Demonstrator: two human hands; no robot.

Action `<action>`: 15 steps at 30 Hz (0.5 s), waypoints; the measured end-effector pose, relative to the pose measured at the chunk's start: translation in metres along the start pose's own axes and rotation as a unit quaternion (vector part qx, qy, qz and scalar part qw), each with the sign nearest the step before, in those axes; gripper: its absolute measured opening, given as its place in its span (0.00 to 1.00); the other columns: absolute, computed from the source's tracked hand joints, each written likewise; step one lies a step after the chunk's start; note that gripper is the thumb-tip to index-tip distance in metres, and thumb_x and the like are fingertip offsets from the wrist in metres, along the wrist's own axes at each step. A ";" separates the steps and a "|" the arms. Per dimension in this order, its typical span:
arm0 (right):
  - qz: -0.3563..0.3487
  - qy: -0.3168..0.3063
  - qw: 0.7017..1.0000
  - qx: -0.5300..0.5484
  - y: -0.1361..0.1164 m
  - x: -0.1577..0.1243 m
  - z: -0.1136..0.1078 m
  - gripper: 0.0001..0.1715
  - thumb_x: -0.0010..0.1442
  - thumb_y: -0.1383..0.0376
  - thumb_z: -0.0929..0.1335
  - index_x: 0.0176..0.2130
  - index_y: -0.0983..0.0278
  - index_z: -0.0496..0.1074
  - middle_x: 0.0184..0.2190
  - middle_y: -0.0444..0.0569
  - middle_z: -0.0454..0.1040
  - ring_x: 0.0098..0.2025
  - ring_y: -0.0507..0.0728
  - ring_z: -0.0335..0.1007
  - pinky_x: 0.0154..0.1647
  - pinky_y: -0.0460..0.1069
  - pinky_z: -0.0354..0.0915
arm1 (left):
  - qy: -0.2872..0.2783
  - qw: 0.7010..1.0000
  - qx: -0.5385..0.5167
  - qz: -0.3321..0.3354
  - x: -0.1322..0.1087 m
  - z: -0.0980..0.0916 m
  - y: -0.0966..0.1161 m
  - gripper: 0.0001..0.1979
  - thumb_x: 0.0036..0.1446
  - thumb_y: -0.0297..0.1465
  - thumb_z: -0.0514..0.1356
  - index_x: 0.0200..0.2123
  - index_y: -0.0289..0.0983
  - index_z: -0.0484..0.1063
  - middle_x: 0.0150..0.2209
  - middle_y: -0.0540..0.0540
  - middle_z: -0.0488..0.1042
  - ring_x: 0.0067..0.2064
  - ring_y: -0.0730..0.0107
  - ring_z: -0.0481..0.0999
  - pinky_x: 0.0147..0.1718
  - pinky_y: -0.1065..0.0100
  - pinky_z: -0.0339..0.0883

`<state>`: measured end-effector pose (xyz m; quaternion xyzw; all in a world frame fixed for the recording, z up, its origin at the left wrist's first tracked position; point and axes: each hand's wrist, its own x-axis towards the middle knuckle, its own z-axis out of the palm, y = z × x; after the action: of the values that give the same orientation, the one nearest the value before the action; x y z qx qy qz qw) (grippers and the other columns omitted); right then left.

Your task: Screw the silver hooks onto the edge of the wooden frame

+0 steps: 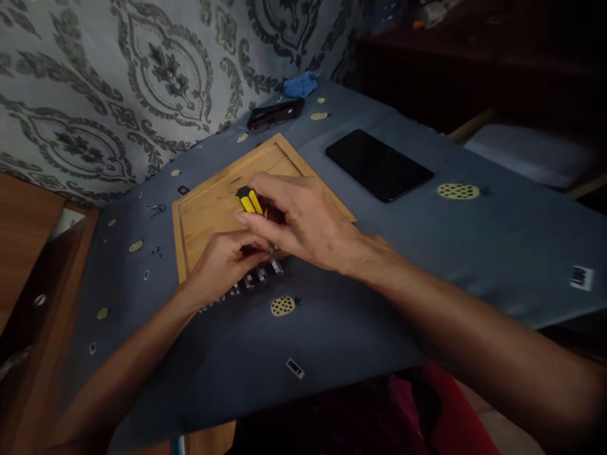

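My right hand [308,218] is closed around the yellow-and-black handle of a screwdriver [250,200], tilted over the front part of a wooden board [208,212]. The tool's shaft is mostly hidden by the fingers. Just below it, my left hand [230,260] pinches a small shiny piece [274,259] at the board's front edge; its kind is too small to tell. Several similar shiny pieces [250,282] lie in a row on the cloth along that edge, partly behind the left hand.
A black tablet or phone [379,164] lies right of the board on the blue pineapple-print tablecloth [341,316]. Behind the board are eyeglasses [275,115] and a blue crumpled item [300,84]. Small dark metal bits [156,253] lie on the left. A patterned wall borders the back.
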<state>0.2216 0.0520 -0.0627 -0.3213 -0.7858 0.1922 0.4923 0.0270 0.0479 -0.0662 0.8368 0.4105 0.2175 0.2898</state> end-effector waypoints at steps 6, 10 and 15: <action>0.009 -0.008 1.000 0.004 -0.001 0.000 0.000 0.10 0.68 0.58 0.65 0.35 0.60 0.63 0.28 0.42 0.67 0.30 0.52 0.59 0.33 0.50 0.56 | 0.005 1.000 -0.012 0.023 0.001 0.002 -0.006 0.04 0.60 0.30 0.65 0.34 0.38 0.81 0.33 0.50 0.84 0.34 0.69 0.83 0.37 0.71 0.74; 0.014 -0.019 1.000 0.003 -0.001 0.001 0.000 0.11 0.68 0.58 0.64 0.34 0.60 0.62 0.28 0.42 0.66 0.29 0.52 0.57 0.33 0.51 0.55 | -0.027 0.999 -0.041 0.010 0.003 -0.001 -0.009 0.05 0.60 0.31 0.65 0.36 0.38 0.81 0.35 0.49 0.85 0.37 0.68 0.84 0.40 0.69 0.77; 0.006 -0.019 1.000 0.005 -0.001 0.001 0.000 0.13 0.70 0.57 0.62 0.34 0.60 0.61 0.29 0.43 0.66 0.30 0.52 0.57 0.33 0.51 0.55 | -0.026 1.000 -0.008 -0.002 0.003 -0.004 -0.008 0.04 0.59 0.32 0.66 0.36 0.39 0.81 0.35 0.49 0.84 0.35 0.68 0.82 0.38 0.70 0.76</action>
<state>0.2206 0.0522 -0.0618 -0.3193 -0.7923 0.2053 0.4776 0.0215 0.0558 -0.0682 0.8388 0.4029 0.1982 0.3078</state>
